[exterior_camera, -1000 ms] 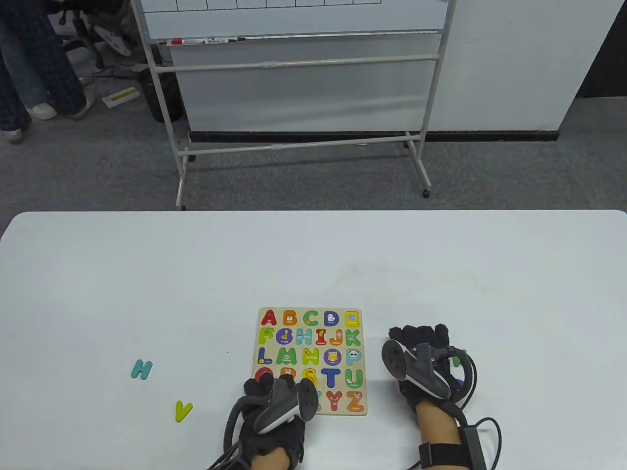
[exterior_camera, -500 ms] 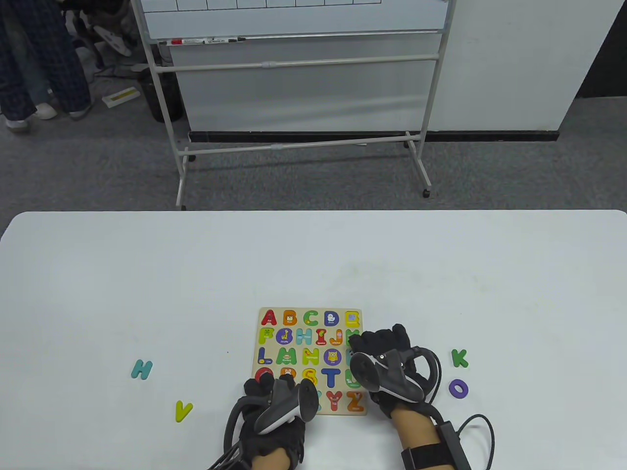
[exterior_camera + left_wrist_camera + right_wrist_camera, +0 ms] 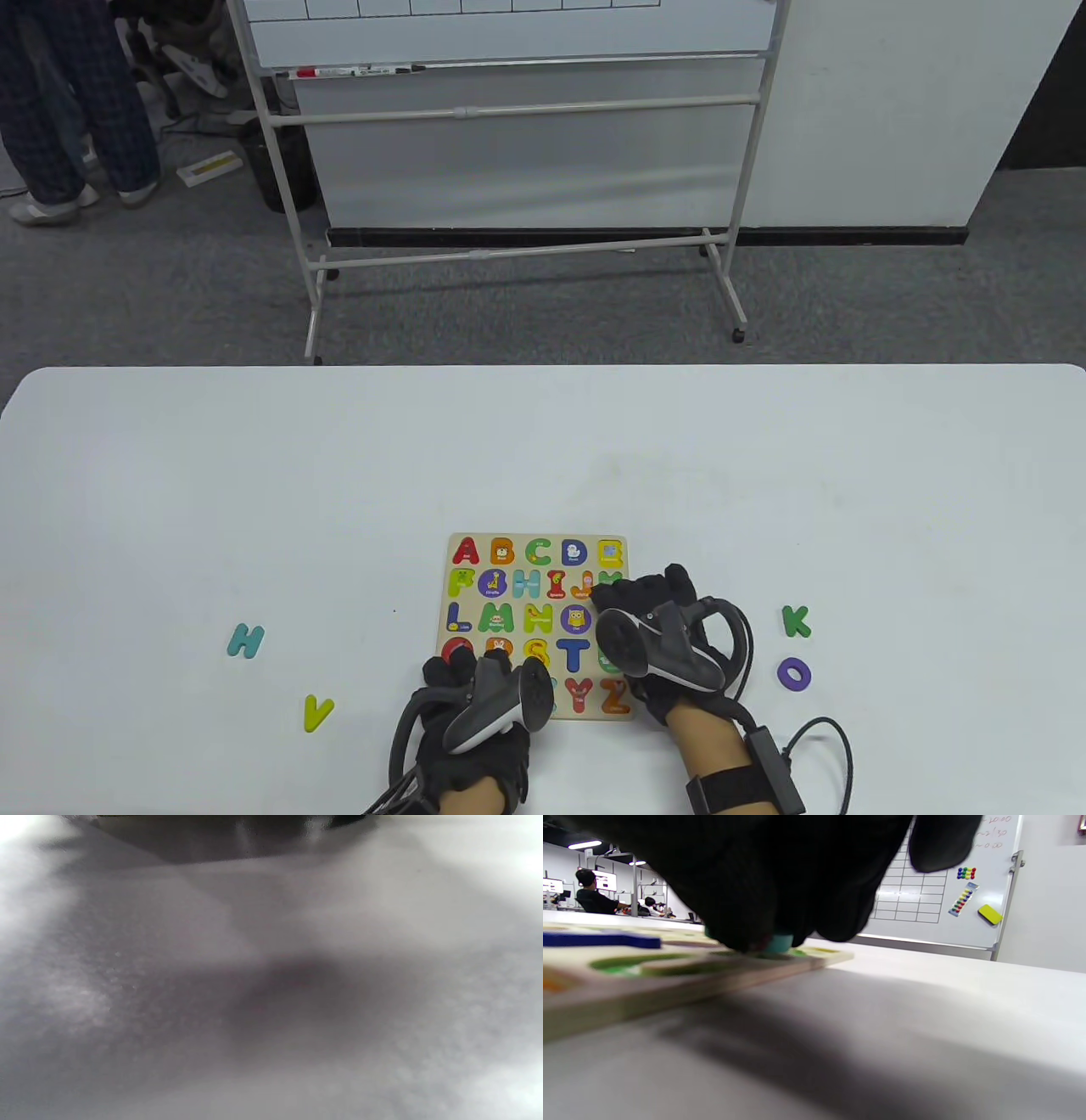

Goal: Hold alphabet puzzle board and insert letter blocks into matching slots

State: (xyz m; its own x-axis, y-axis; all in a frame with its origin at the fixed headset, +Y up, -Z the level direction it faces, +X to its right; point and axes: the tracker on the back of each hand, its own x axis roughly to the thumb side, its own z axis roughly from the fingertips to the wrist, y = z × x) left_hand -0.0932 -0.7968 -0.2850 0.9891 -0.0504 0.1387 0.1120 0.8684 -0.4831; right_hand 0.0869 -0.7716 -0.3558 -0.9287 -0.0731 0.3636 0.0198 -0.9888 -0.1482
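Left gloved hand (image 3: 475, 713) rested on square wooden alphabet puzzle board (image 3: 538, 594), grip unclear. Right gloved hand (image 3: 657, 632) pressed small teal letter block (image 3: 777, 943) onto board.

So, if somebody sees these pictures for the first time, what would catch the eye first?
Probably the bright puzzle board near the front edge of the white table, with both gloved hands on it: the left hand at its near edge, the right hand over its right side. Next come the loose letters: H and V on the left, K and O on the right.
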